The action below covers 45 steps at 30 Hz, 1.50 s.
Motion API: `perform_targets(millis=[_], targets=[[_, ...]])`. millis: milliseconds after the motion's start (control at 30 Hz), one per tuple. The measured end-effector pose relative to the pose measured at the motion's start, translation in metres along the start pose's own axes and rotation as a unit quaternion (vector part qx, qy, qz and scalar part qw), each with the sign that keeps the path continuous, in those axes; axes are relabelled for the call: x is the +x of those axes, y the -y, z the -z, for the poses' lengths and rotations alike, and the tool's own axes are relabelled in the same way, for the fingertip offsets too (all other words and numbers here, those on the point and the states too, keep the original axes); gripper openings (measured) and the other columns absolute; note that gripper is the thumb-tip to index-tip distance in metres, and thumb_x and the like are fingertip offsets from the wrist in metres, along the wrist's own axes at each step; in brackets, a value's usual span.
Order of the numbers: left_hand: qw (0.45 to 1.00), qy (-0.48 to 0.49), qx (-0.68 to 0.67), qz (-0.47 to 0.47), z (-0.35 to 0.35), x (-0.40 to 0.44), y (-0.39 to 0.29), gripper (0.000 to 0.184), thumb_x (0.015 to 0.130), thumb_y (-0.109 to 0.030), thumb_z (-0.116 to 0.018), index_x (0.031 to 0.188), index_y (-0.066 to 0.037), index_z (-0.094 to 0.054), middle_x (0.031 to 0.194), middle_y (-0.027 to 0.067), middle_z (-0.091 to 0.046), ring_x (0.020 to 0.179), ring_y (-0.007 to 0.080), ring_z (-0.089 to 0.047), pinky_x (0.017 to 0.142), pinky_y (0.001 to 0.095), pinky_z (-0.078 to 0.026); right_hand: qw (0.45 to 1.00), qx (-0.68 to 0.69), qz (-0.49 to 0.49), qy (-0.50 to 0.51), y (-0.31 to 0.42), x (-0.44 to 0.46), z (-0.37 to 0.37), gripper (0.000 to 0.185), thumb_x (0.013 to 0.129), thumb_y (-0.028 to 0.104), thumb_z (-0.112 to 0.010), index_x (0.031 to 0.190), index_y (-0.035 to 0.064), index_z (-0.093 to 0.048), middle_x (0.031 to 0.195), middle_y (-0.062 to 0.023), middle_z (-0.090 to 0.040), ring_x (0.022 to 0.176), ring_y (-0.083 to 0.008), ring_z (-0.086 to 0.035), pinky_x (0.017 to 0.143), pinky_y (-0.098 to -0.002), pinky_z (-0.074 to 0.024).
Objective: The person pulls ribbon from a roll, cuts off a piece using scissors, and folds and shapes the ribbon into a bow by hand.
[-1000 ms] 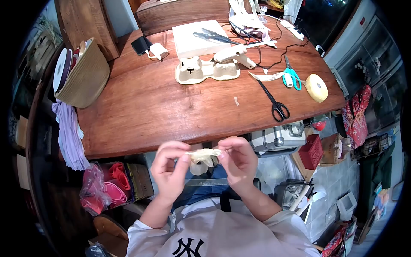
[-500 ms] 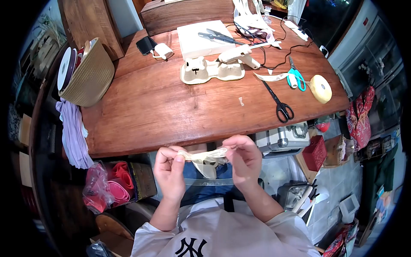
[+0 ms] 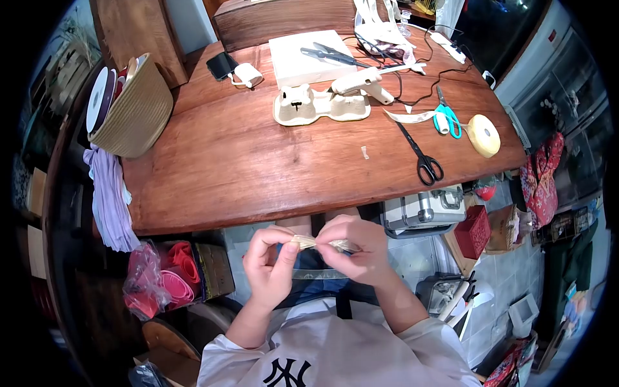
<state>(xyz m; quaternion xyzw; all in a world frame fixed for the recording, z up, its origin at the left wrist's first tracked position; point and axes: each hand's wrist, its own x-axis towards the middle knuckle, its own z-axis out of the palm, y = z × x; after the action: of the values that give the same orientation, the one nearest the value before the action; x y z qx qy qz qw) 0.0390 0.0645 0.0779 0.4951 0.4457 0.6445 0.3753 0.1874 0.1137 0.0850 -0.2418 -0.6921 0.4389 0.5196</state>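
A folded cream ribbon (image 3: 304,242) is pinched between both hands, just off the table's front edge and above the lap. My left hand (image 3: 269,263) grips its left end between thumb and fingers. My right hand (image 3: 356,250) closes on the middle of the ribbon, and a loop shows beyond those fingers on the right. Part of the ribbon is hidden by the right fingers. On the wooden table (image 3: 258,174) lie black scissors (image 3: 423,161), teal-handled scissors (image 3: 446,116) and a roll of cream ribbon (image 3: 482,135) with a loose tail.
A glue gun (image 3: 361,82) rests on a moulded pulp tray (image 3: 309,116). Behind it, a hair-straightener-like tool lies on a white box (image 3: 290,51). A phone (image 3: 221,66) and a woven basket (image 3: 142,116) of ribbon spools are at left. A silver case (image 3: 425,209) stands below at right.
My hands have come closer together. The right hand has moved left from the ribbon's right end to its middle, and the loops are now mostly covered by fingers.
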Motion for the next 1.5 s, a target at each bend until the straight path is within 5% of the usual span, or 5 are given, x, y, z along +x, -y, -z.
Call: perform_targets(millis=[333, 500, 1000, 1267, 1500], targets=[[0.982, 0.028, -0.163, 0.095, -0.015, 0.004, 0.007, 0.013, 0.083, -0.006, -0.056, 0.093, 0.001, -0.05, 0.095, 0.0073, -0.053, 0.088, 0.0104, -0.049, 0.077, 0.023, -0.039, 0.998, -0.062, -0.014, 0.006, 0.008, 0.003, 0.001, 0.018, 0.068, -0.005, -0.064, 0.085, -0.0007, -0.06, 0.081, -0.0096, -0.06, 0.072, -0.0155, -0.057, 0.064, -0.0253, -0.0441], [0.981, -0.039, -0.177, 0.072, -0.021, 0.011, 0.01, 0.008, 0.083, -0.005, -0.055, 0.088, 0.002, -0.054, 0.089, 0.0074, -0.055, 0.074, 0.0089, -0.049, 0.066, 0.0208, -0.039, 0.976, 0.064, -0.139, -0.155, 0.004, -0.007, -0.003, 0.017, 0.074, -0.004, -0.06, 0.091, -0.0021, -0.057, 0.095, -0.0117, -0.058, 0.078, -0.0126, -0.055, 0.067, -0.0251, -0.0456], [0.971, -0.129, -0.169, 0.106, -0.049, 0.014, 0.017, 0.012, 0.091, -0.014, -0.042, 0.096, -0.003, -0.045, 0.078, 0.0051, -0.053, 0.065, 0.0075, -0.05, 0.057, 0.0195, -0.04, 0.981, 0.011, -0.016, -0.192, -0.014, -0.013, -0.02, 0.005, 0.082, 0.001, -0.052, 0.086, -0.0013, -0.052, 0.083, -0.0111, -0.057, 0.078, -0.0167, -0.052, 0.071, -0.0269, -0.0417], [0.979, 0.071, -0.178, 0.073, -0.024, 0.018, 0.015, 0.013, 0.089, -0.011, -0.047, 0.094, 0.001, -0.051, 0.072, 0.005, -0.056, 0.06, 0.0073, -0.052, 0.053, 0.0186, -0.04, 0.945, 0.229, -0.14, -0.189, -0.001, -0.005, -0.002, 0.017, 0.09, 0.018, -0.048, 0.089, 0.0005, -0.047, 0.081, -0.008, -0.058, 0.067, -0.008, -0.053, 0.061, -0.0204, -0.0426], [0.966, -0.014, -0.201, 0.162, -0.038, 0.014, -0.001, 0.02, 0.092, -0.018, -0.042, 0.095, -0.001, -0.052, 0.091, 0.004, -0.055, 0.082, 0.0057, -0.049, 0.071, 0.0192, -0.039, 0.947, -0.247, 0.151, -0.138, -0.006, -0.005, -0.002, 0.012, 0.078, -0.005, -0.052, 0.088, -0.0004, -0.046, 0.077, -0.0126, -0.055, 0.067, -0.0171, -0.055, 0.061, -0.0259, -0.0444]])
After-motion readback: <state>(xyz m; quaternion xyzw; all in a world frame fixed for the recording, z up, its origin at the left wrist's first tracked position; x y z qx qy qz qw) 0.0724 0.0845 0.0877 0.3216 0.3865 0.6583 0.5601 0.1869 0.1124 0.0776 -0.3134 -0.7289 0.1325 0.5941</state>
